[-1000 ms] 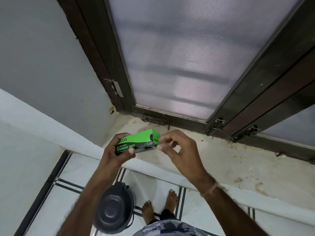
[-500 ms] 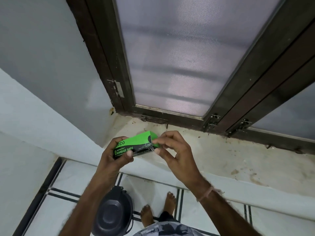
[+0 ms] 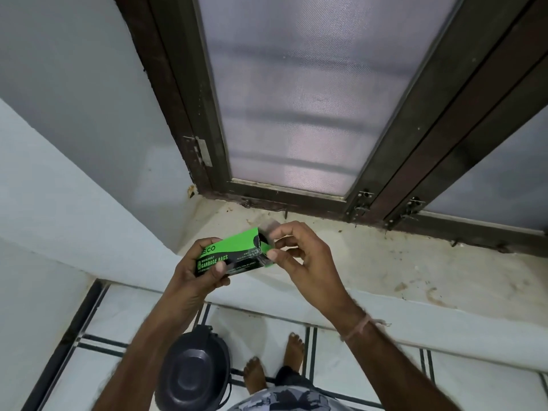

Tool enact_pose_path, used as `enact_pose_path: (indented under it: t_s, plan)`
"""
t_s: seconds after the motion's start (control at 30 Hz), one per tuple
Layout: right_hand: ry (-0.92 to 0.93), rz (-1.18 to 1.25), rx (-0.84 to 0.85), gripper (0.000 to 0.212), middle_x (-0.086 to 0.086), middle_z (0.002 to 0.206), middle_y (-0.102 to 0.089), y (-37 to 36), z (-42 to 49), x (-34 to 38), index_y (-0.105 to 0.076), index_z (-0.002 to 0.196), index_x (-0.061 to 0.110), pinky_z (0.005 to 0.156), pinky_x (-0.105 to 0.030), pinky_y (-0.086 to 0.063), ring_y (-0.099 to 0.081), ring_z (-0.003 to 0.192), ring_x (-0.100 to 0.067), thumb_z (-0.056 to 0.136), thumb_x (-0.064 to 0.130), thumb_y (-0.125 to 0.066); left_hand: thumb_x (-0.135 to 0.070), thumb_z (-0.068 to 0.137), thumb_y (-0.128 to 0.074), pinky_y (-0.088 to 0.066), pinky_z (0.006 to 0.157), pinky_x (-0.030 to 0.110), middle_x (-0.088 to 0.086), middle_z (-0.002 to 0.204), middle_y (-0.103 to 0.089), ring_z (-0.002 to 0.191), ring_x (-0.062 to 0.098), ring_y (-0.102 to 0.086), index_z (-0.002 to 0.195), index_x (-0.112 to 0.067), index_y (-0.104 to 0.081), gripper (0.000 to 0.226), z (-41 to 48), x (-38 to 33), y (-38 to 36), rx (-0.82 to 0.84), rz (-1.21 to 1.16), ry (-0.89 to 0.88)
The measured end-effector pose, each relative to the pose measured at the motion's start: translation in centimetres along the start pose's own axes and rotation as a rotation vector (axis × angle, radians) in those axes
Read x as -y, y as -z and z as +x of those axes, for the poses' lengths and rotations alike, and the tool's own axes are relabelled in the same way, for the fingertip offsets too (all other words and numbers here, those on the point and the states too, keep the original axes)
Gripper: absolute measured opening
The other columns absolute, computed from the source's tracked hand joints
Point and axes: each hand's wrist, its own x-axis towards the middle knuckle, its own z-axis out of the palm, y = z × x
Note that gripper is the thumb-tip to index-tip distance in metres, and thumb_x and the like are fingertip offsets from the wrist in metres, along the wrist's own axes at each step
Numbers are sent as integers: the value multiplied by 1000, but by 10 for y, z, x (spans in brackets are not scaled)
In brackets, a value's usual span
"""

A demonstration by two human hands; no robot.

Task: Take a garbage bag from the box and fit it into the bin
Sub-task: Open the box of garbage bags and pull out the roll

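So the person is standing barefoot on the tiled floor [image 3: 350, 363] right up against a stained window ledge [image 3: 385, 262], holding a green and black box [image 3: 234, 256] of garbage bags out over the edge of it. The left hand [image 3: 198, 271] is wrapped around the near end of the box, thumb pressed flat across the printed side (you can read "GARBAGE BAGS" on it). The right hand [image 3: 302, 256] is at the far end, thumb and forefinger pinched on the end flap, which looks lifted open. The flap is a bit blurred, so I can't tell if any bag is showing inside.

The two hands sit close together, joined only through the box. There's a thread bracelet [image 3: 360, 327] on the right wrist.

The bin [image 3: 192, 378] is down on the floor just beside the left foot, dark and round, with a domed lid on it, partly hidden behind the left forearm. Behind the ledge is a dark-framed window [image 3: 311, 99] with frosted glass.
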Motion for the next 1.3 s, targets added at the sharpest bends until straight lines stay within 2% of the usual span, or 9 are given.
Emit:
enact_pose_path:
  t_s: [0.13,0.3,0.6,0.83,0.97,1.03,1.13,1.2,1.3]
  plan:
    - [55,-74,112,31,1,115,-57,1,-2,5,-74,125,19,83,-27,-55,-62,107,-17,94,12,-74,-46,81,-81,-61,89,37,7,115,-72,97,22,-66,126,-25,-62,54,-3,-3,9,37,38,2]
    - [140,-137,127,23,-2,119,-57,0,-4,11,-76,113,14,84,-18,-51,-60,114,-18,91,8,-76,-56,77,-85,-61,87,37,8,120,-72,104,25,-67,130,-24,-61,66,-5,-6,15,35,85,-17]
    - [163,-162,108,14,-3,102,-67,-5,-10,16,-67,90,9,79,-33,-55,-65,95,-18,87,9,-81,-54,77,-84,-60,87,37,8,115,-72,99,21,-66,129,-20,-62,66,-11,-18,19,55,136,-60]
    - [64,116,-32,2,-8,90,-74,-16,-25,13,-76,94,7,77,-39,-58,-71,83,-23,92,7,-76,-46,80,-81,-60,85,33,13,120,-71,103,24,-66,126,-23,-64,54,-15,-14,17,26,59,-43]
    - [33,97,-75,27,-16,97,-69,-23,-26,14,-69,96,13,69,-19,-52,-64,74,-18,78,5,-88,-56,77,-84,-60,86,34,11,120,-72,103,22,-67,127,-24,-62,63,-16,-10,9,60,62,-22]
    - [5,154,-74,29,-17,101,-68,-18,-26,11,-73,102,15,70,-25,-55,-64,76,-20,78,8,-87,-58,77,-85,-60,86,35,11,121,-72,105,22,-67,128,-24,-62,66,-17,-9,6,59,53,-9]
    - [-13,203,-54,21,-10,101,-72,-3,-18,7,-79,107,11,75,-33,-58,-70,77,-34,87,6,-80,-53,79,-84,-59,87,37,14,123,-70,106,24,-65,129,-21,-60,64,-19,-10,3,66,15,2]
    - [37,68,-43,21,0,98,-73,4,-11,6,-82,106,12,73,-22,-53,-69,73,-12,87,2,-79,-40,84,-81,-59,87,36,13,121,-69,104,23,-65,128,-21,-61,52,-20,-12,1,74,-20,21]
    - [165,-90,10,20,6,98,-74,10,-4,12,-82,106,17,73,-17,-50,-68,80,-5,88,8,-79,-18,91,-67,-58,85,36,12,117,-68,100,25,-64,128,-19,-59,38,-16,-16,-4,99,-74,61]
